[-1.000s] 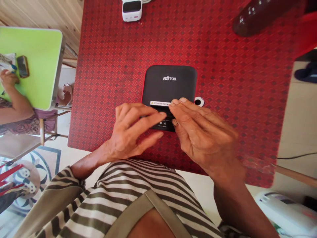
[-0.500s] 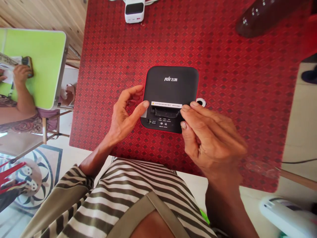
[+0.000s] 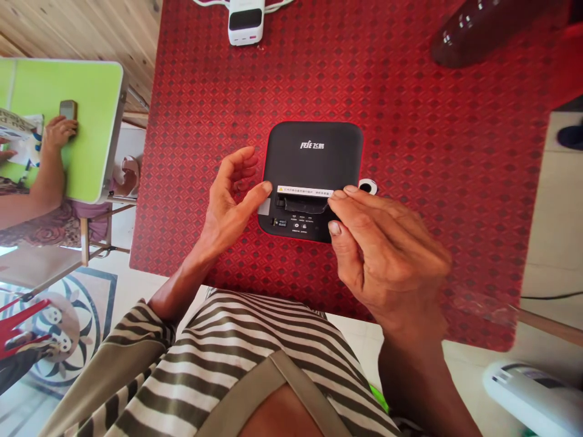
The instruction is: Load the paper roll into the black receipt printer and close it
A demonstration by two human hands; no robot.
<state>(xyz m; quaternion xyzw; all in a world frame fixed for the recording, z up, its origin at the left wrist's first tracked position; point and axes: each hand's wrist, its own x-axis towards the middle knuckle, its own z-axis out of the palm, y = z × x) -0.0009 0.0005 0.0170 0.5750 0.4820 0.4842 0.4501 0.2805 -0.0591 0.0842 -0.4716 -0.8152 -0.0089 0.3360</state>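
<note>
A black receipt printer (image 3: 314,164) with FEIE lettering lies flat on the red patterned table. Across its middle run a white warning label (image 3: 305,192) and a dark slot with a shiny, clear-looking strip (image 3: 303,206). My left hand (image 3: 230,197) is open at the printer's left side, its thumb tip at the edge and its fingers loosely curled. Bent fingers of my right hand (image 3: 387,243) press together at the slot's right end, the thumb just below by the printer's edge. Whatever is between those fingertips is hidden. Behind them a white roll (image 3: 368,187) partly shows.
A white device with a dark screen (image 3: 246,21) and cables lies at the table's far edge. A dark bottle (image 3: 455,42) is at the far right. To the left, another person's hand (image 3: 59,130) touches a phone (image 3: 68,110) on a green table (image 3: 98,121).
My left fingers have lifted and opened slightly. My right hand has hardly moved at the slot. The other person's hand and phone have moved to the right across the green table.
</note>
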